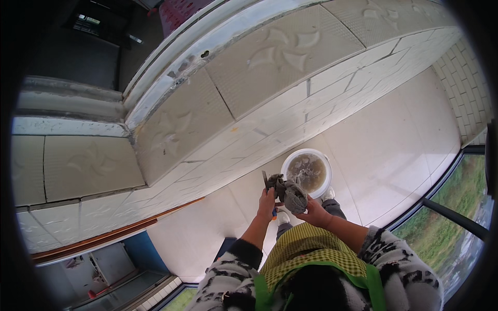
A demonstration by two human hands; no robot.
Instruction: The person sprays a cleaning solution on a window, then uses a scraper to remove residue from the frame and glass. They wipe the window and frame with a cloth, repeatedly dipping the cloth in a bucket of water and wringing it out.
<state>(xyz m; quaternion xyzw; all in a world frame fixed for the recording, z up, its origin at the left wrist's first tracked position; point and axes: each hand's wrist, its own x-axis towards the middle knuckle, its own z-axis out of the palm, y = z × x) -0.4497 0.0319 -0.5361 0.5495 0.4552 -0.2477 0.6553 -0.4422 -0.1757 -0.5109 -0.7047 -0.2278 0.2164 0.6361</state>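
In front of my body I hold a bunched grey cloth (294, 196) between both hands. My left hand (267, 204) grips a tool with a flat metal blade (265, 179) pointing up and a blue and orange handle (274, 213) showing below; the cloth's left part lies against these fingers. My right hand (316, 213) is closed on the right side of the cloth, at its lower edge. Just beyond the cloth stands a white bucket (328, 171) on the floor, holding murky water with some foam. The cloth overlaps the bucket's near left rim in view.
A tiled ledge (229, 93) with relief patterns runs along a white window frame (153, 91), above a tiled wall (272, 120). My shoes stand on the pale floor (373, 128) close to the bucket. Dark-framed glazing (451, 217) lies at the right, an opening with a wooden edge (128, 225) lower left.
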